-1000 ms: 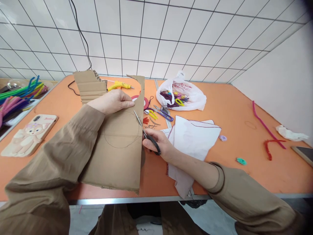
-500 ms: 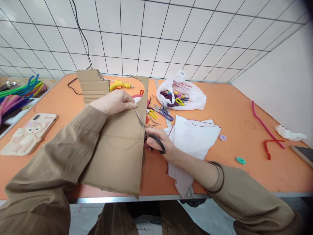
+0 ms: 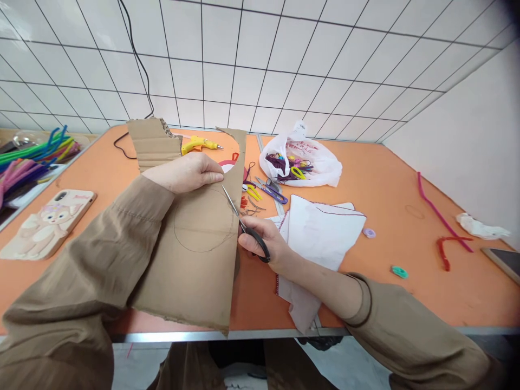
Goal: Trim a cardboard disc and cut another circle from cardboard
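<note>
A sheet of brown cardboard (image 3: pixel 187 290) lies in front of me, with a circle drawn on it in thin dark line and a curved cut-out at its far right edge. My left hand (image 3: pixel 194 172) grips the cardboard's upper part, thumb on top; the other fingers are partly hidden. In my right hand (image 3: pixel 264 241) are black-handled scissors (image 3: pixel 257 242), my fingers in the loops. One blade shows above the cardboard, pointing up and left across the right side of the drawn circle. The other blade is hidden.
A yellow glue gun (image 3: pixel 201 144) and torn cardboard (image 3: pixel 152 143) lie at the back. To the right are a white plastic bag (image 3: pixel 325 165), purple-handled scissors (image 3: pixel 276 192) and white cloth (image 3: pixel 325 230). A phone (image 3: pixel 51 222) and pipe cleaners (image 3: pixel 24 173) lie left.
My left hand has shifted slightly left along the cardboard. The scissors have tilted and moved a little left with my right hand; the view has shifted slightly.
</note>
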{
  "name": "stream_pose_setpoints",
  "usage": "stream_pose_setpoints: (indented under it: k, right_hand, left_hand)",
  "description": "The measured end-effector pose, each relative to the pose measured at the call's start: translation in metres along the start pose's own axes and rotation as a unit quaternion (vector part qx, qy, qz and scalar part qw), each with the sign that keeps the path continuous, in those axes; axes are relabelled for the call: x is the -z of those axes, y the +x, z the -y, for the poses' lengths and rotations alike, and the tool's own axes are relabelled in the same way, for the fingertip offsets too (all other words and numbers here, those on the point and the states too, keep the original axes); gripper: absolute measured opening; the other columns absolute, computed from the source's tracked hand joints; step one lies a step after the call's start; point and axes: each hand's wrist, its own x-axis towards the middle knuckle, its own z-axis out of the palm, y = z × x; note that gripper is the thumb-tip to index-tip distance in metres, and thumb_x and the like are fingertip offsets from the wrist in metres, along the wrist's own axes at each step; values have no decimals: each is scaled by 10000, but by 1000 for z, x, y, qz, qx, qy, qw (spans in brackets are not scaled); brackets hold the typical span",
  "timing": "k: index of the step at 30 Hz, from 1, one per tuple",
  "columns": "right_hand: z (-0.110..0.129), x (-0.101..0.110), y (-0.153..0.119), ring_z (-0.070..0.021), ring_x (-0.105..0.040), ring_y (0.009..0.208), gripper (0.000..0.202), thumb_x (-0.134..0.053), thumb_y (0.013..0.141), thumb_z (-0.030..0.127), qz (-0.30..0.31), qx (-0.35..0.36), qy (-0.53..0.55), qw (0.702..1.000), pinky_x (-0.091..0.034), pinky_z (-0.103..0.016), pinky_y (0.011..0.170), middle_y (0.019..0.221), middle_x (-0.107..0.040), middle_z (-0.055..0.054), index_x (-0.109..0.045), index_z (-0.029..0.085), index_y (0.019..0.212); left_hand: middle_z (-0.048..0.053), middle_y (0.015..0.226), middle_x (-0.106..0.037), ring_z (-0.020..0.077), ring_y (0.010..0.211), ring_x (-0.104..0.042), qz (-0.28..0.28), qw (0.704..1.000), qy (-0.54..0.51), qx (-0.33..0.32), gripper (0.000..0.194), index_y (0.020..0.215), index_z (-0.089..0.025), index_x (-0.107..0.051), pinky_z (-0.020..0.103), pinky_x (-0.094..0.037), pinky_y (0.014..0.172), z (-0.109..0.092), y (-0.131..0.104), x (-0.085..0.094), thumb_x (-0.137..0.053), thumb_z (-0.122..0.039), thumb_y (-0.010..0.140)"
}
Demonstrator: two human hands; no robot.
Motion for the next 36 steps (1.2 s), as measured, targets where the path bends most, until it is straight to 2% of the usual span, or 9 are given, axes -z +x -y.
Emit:
stream_pose_setpoints:
  k: [4, 7, 11, 16, 21, 28, 32, 36]
  right_hand:
    - [-3, 2, 0, -120, -475, 528, 516, -621, 722, 689, 28, 21, 14, 999, -333, -258, 495, 580, -490, 22, -500, 188, 689]
    - [-3, 3, 1, -143, -514, 575, 502, -584, 762, 680, 33, 48, 6, 998, -383, -276, 537, 610, -531, -2, -496, 195, 663]
    - [-3, 4, 1, -148, -502, 559, 490, -585, 769, 669, 20, 53, 1, 998, -384, -285, 530, 595, -521, -6, -484, 206, 645]
    - [-3, 3, -1, -146, -482, 540, 514, -600, 731, 701, 8, 27, -2, 1000, -322, -282, 510, 573, -482, 7, -491, 206, 651]
    - [-2, -1, -2, -117, -410, 511, 544, -624, 703, 709, -12, 18, 1, 1000, -274, -268, 492, 554, -427, 34, -430, 205, 632]
    - [-6, -4, -3, -99, -317, 567, 568, -622, 699, 717, -43, 31, -25, 998, -226, -263, 523, 612, -350, 46, -400, 198, 639]
    - [-6, -2, 0, -117, -358, 598, 545, -623, 702, 714, -12, 30, -4, 999, -275, -271, 548, 649, -395, 27, -449, 198, 687]
    - [-7, 1, 2, -152, -425, 645, 480, -595, 758, 682, 24, 62, 34, 997, -342, -296, 577, 716, -475, -9, -534, 206, 773]
  left_hand:
    - [-29, 559, -359, 112, 529, -345, -1, 1000, 3, 3, 336, 580, -198, -405, 252, -295, 538, -1, 0, 0, -435, -362, 872]
    - [-25, 556, -390, 110, 530, -366, 3, 1000, 4, 11, 338, 571, -194, -406, 248, -296, 537, -6, 0, 0, -443, -349, 869]
    - [-25, 537, -407, 108, 520, -368, 2, 999, 12, 32, 331, 550, -186, -412, 248, -294, 538, -14, 0, -2, -460, -307, 855]
    - [-9, 589, -481, 123, 553, -409, 3, 999, 1, 41, 295, 586, -178, -480, 261, -305, 556, -13, 2, -3, -466, -312, 848]
    - [-18, 578, -434, 114, 530, -362, -1, 999, 8, 38, 308, 577, -181, -435, 269, -295, 554, -10, 2, -3, -464, -320, 851]
    - [-25, 575, -412, 107, 536, -362, 7, 999, 14, 41, 319, 583, -182, -430, 255, -299, 548, -9, 2, -2, -452, -334, 863]
    - [-25, 566, -411, 106, 534, -368, 4, 999, 36, 22, 328, 579, -182, -430, 247, -304, 544, -7, 2, 0, -443, -345, 863]
    - [-21, 578, -434, 103, 532, -382, 9, 999, 37, 26, 319, 588, -180, -435, 244, -302, 537, -6, 3, -2, -443, -344, 861]
